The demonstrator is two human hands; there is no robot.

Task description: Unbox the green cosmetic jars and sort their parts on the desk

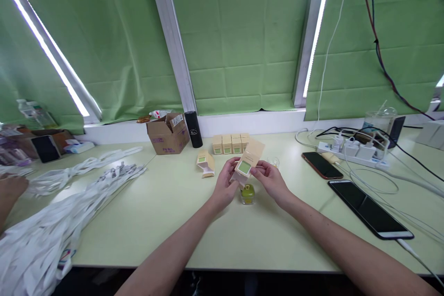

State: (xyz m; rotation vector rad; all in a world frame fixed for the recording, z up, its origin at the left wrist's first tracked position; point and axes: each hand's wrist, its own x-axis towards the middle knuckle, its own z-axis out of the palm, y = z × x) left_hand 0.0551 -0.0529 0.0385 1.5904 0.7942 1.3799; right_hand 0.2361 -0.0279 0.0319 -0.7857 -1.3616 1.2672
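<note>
Between both hands, above the table, I hold a small cream-coloured cardboard box (250, 153) with a green square on its side and its top flap up. My left hand (226, 181) grips its left side, fingers bent round it. On the right side, my right hand (272, 179) pinches the card between thumb and fingers. Just below, a small glass jar with a green lid (247, 194) stands on the table. Another cream box (206, 164), open and partly unfolded, lies to the left. Behind my right hand is a small clear object (275, 162), partly hidden.
Several cream boxes (227, 144) stand in a row at the back, near a brown carton (169, 134) and a black cylinder (193, 129). White straps (69, 212) cover the left, beside another person's hand (12, 187). Phones (369, 208), cables and a power strip (354, 153) lie right.
</note>
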